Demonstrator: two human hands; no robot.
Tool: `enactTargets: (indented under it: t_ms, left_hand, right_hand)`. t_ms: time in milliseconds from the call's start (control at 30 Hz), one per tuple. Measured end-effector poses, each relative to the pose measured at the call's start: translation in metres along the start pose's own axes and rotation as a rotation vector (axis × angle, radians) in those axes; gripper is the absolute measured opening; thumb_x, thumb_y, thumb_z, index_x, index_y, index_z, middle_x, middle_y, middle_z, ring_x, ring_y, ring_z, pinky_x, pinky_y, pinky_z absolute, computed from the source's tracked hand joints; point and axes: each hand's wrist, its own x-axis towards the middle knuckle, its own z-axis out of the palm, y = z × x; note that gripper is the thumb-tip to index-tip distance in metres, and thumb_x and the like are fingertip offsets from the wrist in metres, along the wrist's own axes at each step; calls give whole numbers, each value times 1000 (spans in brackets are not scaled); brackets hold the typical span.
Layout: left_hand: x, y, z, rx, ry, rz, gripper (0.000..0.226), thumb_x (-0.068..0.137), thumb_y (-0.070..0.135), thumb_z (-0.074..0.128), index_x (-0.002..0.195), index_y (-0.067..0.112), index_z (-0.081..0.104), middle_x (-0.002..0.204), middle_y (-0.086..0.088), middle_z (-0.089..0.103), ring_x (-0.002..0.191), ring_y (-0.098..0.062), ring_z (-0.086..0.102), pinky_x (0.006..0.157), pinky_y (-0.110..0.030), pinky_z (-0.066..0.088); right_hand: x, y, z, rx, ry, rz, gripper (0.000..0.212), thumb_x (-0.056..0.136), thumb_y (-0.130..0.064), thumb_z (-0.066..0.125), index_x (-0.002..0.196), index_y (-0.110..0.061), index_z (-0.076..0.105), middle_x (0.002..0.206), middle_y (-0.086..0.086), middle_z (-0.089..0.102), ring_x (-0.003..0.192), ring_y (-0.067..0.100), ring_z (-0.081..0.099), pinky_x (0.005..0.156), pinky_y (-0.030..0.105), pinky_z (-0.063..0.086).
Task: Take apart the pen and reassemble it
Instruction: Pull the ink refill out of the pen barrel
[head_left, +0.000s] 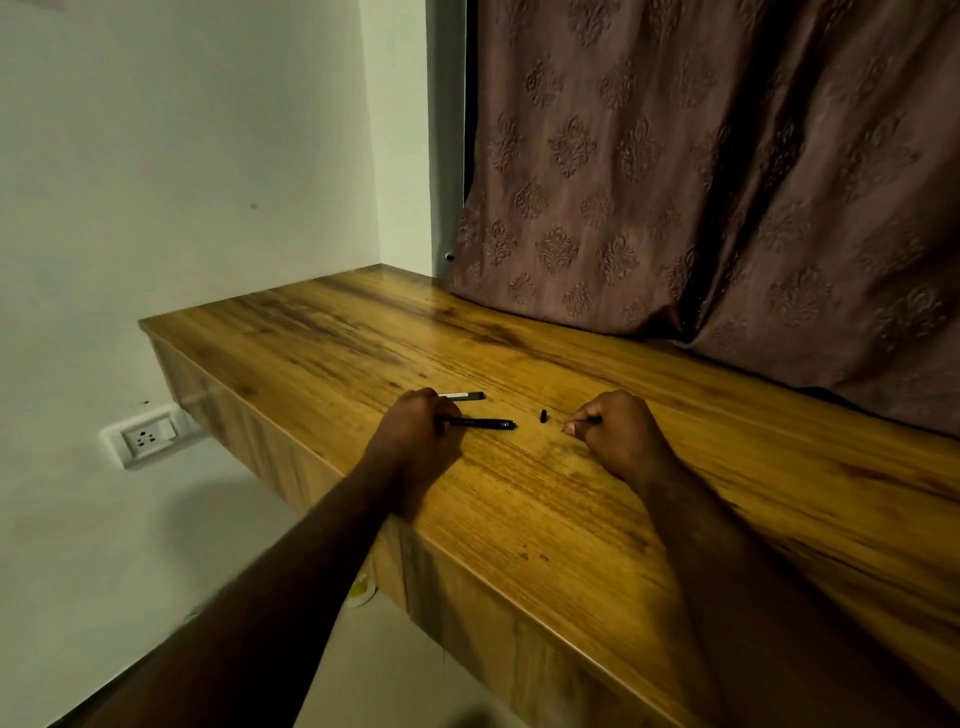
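On the wooden table (545, 509) my left hand (415, 431) rests with its fingers closed on a black pen barrel (483, 423) that lies flat and points right. Just behind that hand lies a second slim pen part (465, 396), light with a dark end, partly hidden by my knuckles. A small black end piece (543, 415) sits alone on the wood between my hands. My right hand (618, 434) is curled at the right, pinching a small dark pen part (592, 422) between fingertips; most of that part is hidden.
A patterned brown curtain (727, 182) hangs onto the back of the table. The table's front edge runs diagonally under my forearms, with a drop to the floor. A wall socket (148, 439) sits low on the white wall at the left.
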Motion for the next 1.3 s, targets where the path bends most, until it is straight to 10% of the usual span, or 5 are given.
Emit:
enactTargets:
  t_ms: [867,967,1133,1300]
  left_hand:
    - [-2,0,-1,-51,123,50,20,78,22,59,89,11,72,86,-8,70,75,-23,66,68,-26,52]
    - [-4,1,-3,-185,225,-118,10,82,21,61,75,16,66,71,1,65,62,-15,60,55,-25,48]
    - [8,-26,-13,-515,336,-521,21,89,10,59,108,3,67,103,-9,69,93,-15,61,83,-23,43]
    - [24,-39,-10,-509,177,-496,31,86,8,63,117,5,63,113,-11,66,102,-22,62,92,-28,47]
  right_hand:
    - [-6,-16,6,109,189,-94,10,85,-13,64,88,-12,75,93,2,70,78,12,57,71,26,45]
    - [-10,-24,12,116,194,-162,13,85,-13,65,93,-13,75,87,-5,64,65,1,48,64,21,40]
    - [-11,-28,20,81,191,-214,14,86,-18,65,94,-12,75,91,-2,66,74,9,53,66,21,41]
    - [-6,-22,18,135,296,-109,16,87,-17,61,93,-11,74,96,3,68,90,19,59,77,30,48]
